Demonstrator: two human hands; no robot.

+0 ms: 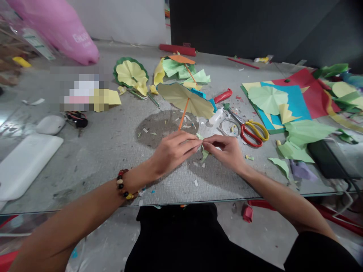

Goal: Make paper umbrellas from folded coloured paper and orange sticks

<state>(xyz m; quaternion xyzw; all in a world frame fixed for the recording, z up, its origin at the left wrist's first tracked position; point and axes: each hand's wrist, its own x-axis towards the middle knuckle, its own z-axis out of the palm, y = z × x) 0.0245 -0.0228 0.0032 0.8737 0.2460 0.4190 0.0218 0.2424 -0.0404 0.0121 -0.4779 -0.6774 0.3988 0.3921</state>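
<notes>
My left hand [174, 151] and my right hand [224, 151] meet at their fingertips over the grey table mat [113, 158]. Between them they pinch a small piece of pale green paper [204, 154], whose lower end hangs below the fingers. Just beyond my left hand lies a yellow-green folded paper umbrella [184, 100] on an orange stick [183, 115]. Yellow-handled scissors with red rims [249, 131] lie to the right of my right hand. A beaded bracelet [123, 184] circles my left wrist.
A small glue bottle [216, 116] and a red-handled tool [222, 96] lie near the umbrella. Coloured paper sheets [286, 98] cover the right side, with paper scraps scattered about. A white mouse [50, 124] and white pad [25, 166] sit left.
</notes>
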